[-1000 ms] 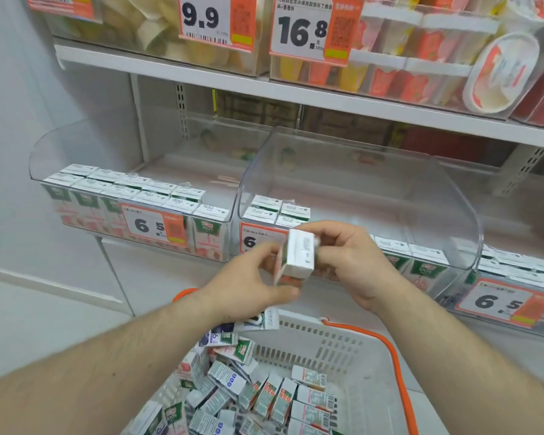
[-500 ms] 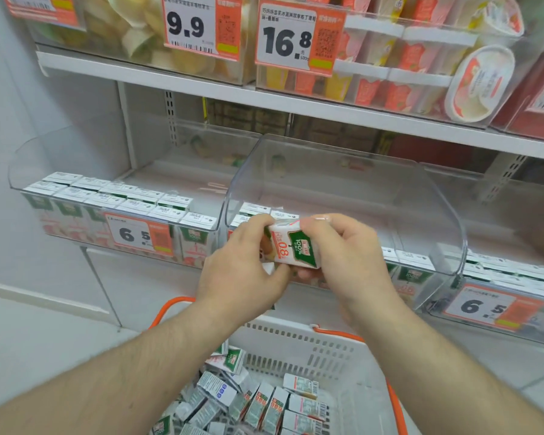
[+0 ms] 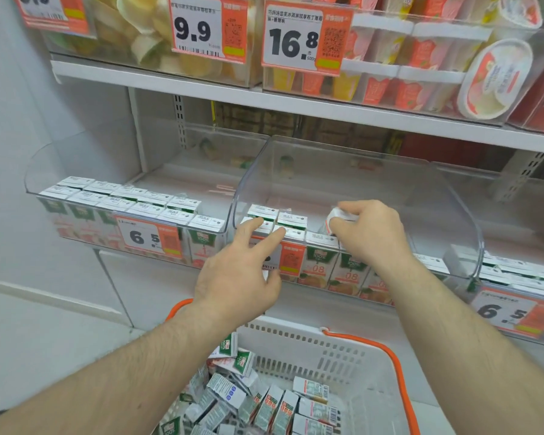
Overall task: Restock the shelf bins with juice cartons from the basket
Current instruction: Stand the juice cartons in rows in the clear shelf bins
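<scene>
item: juice carton (image 3: 339, 216), held in the right hand (image 3: 369, 235), whose grip is curled over its top; it sits tilted inside the middle shelf bin (image 3: 446, 211), just behind the front row of cartons (image 3: 322, 259), not yet seated upright.

left hand (image 3: 237, 277): grip open, fingers straight, fingertips (image 3: 278, 235) resting on the tops of the standing cartons at the bin's left end, apparently steadying them.

stock remaining: basket (image 3: 343, 350) below, white with orange handles, with many loose cartons (image 3: 264, 400) heaped on their sides.

neighbouring stock: left bin (image 3: 35, 180) with two full rows; a further bin at the right edge, partly in view.

risks, as judged:
- carton released while tilted: likely to fall flat into the bare space behind, since nothing stands there to prop it.
- carton pressed down against the front row: could shove those cartons forward against the clear wall or knock one askew; the left hand's hold guards only the left end.
- right forearm crossing the bin's front edge: a careless withdrawal could drag a front carton out, down toward the basket.
</scene>
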